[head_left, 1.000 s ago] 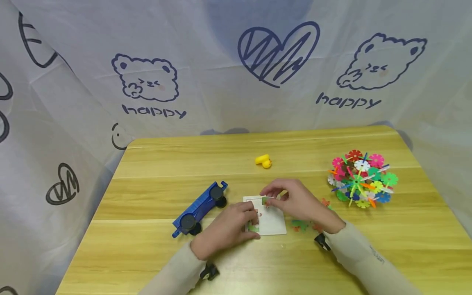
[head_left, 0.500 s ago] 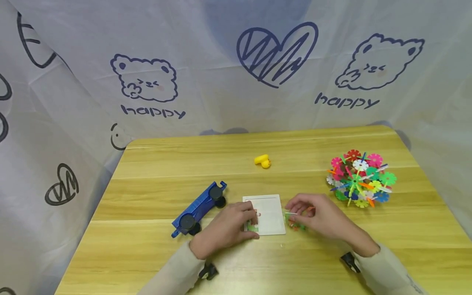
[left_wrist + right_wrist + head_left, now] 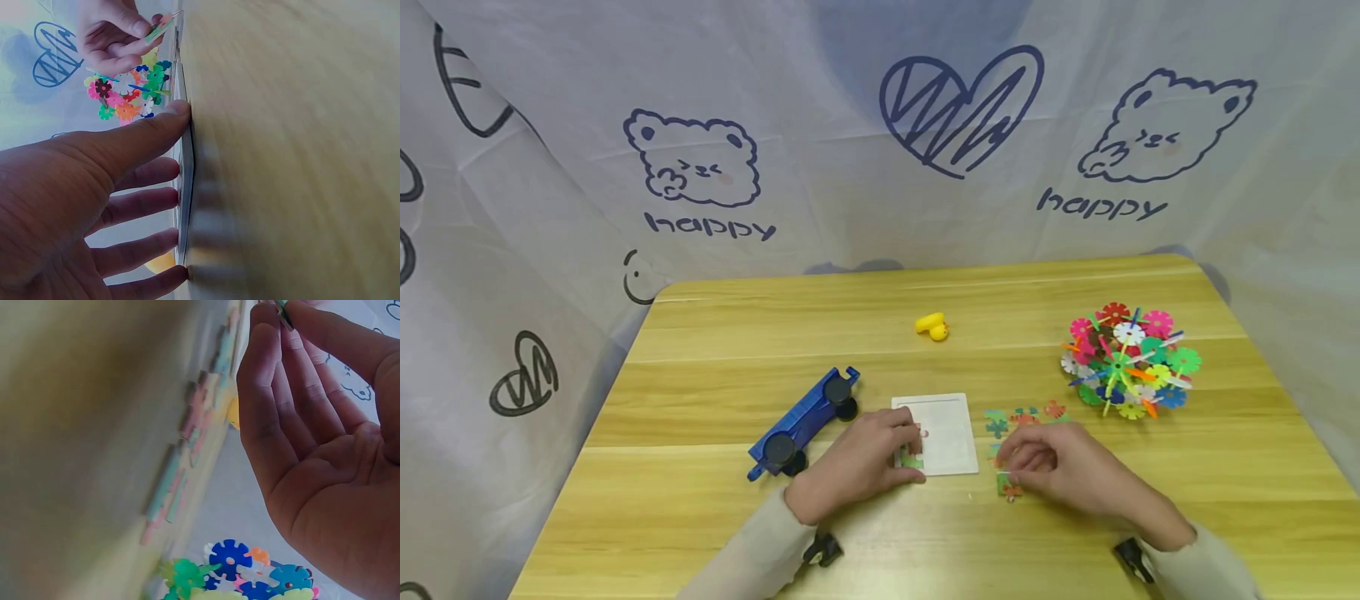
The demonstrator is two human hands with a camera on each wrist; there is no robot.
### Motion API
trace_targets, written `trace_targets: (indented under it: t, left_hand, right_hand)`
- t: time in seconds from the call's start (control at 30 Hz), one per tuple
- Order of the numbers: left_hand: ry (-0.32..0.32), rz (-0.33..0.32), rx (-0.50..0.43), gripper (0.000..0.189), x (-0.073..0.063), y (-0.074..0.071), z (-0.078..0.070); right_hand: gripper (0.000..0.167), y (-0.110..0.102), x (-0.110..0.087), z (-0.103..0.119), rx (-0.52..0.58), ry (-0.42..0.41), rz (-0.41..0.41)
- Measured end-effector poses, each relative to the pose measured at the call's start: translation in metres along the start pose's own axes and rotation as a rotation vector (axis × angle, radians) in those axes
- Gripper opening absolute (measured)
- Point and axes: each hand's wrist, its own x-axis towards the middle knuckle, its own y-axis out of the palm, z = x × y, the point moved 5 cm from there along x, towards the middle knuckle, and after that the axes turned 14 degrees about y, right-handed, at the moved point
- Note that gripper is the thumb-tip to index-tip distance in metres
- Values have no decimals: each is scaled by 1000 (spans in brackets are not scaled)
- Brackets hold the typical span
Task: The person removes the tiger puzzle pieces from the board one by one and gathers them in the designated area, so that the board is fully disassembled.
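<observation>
A white square puzzle tray (image 3: pixel 951 433) lies on the table with a few green and orange pieces (image 3: pixel 912 460) along its left side, partly covered by my left hand (image 3: pixel 857 458). That hand rests on the tray, thumb against the near edge and fingers (image 3: pixel 144 206) extended onto it. Right of the tray, my right hand (image 3: pixel 1067 468) pinches a green and orange puzzle piece (image 3: pixel 1009 485) between thumb and index finger. In the left wrist view this piece (image 3: pixel 160 28) tilts between the fingertips. Several loose puzzle pieces (image 3: pixel 997 423) lie beside and behind the right hand.
A blue toy wagon (image 3: pixel 801 425) with black wheels lies on its side to the left. Behind the tray is a small yellow duck toy (image 3: pixel 933 326). A colourful ball of snowflake discs (image 3: pixel 1127 362) stands at the right. A patterned white cloth (image 3: pixel 835 200) hangs behind the table.
My right hand has moved from above the tray to its right side, toward the near loose pieces, still with a puzzle piece in its fingers. The left hand has stayed in place.
</observation>
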Motion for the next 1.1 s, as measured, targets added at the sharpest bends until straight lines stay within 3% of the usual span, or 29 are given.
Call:
trace_targets:
  t: [0.4,0.6,0.93,1.1]
  left_hand:
    - [0,-5,-10,28,0,1,1]
    - [1,-5,-7,28,0,0,1]
    - [14,-22,1,28,0,1,1]
    - [4,-13,-1,28,-1,1,1]
  right_hand:
    - [18,5,0,-4,-87,-52,-59]
    - [12,1,-1,-3,-117,-25,-114]
    - [14,-5,3,6,-114,-21,-145]
    - [13,1,6,15,-61,-55,-107]
